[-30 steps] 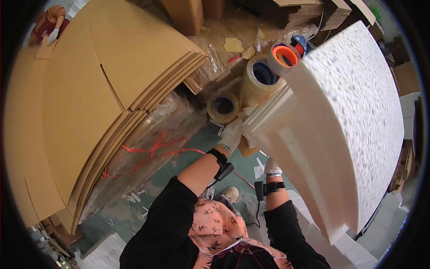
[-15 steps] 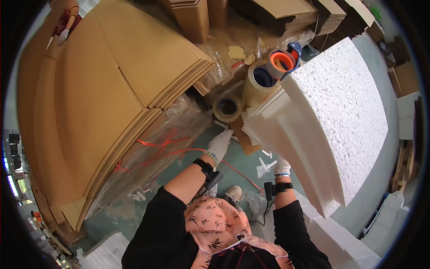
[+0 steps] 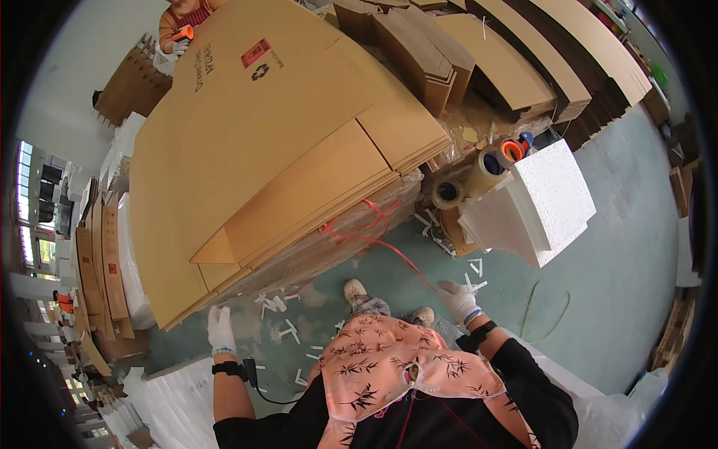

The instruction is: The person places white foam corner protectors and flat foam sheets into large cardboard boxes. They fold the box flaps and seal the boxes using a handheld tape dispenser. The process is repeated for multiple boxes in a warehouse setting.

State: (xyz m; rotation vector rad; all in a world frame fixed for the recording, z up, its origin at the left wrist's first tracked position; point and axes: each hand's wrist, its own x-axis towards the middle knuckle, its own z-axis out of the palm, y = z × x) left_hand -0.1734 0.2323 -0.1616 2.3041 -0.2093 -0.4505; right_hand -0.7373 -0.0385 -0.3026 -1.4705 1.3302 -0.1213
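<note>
My left hand point(image 3: 221, 328), in a white glove, hangs open beside the low corner of a big stack of flat cardboard sheets point(image 3: 284, 150). My right hand point(image 3: 458, 300), also gloved, is open and holds nothing. A red string point(image 3: 389, 248) runs across the floor from the stack and ends close to my right hand; whether it touches the hand is unclear. A thick white foam block point(image 3: 538, 200) rests on the floor ahead and to the right, apart from both hands. My shoes point(image 3: 357, 292) stand between my hands.
Tape rolls point(image 3: 447, 193) and an orange-cored roll point(image 3: 512, 150) sit by the foam block. More folded cardboard point(image 3: 523, 67) is stacked at the back. Another person point(image 3: 183, 22) works at the far end of the stack. White scraps point(image 3: 288, 329) litter the green floor, and white sheets point(image 3: 179, 396) lie at the lower left.
Both hands have come off the white foam block, which now lies farther away on the right. My left hand has swung over to the cardboard stack's corner, and the view has turned left.
</note>
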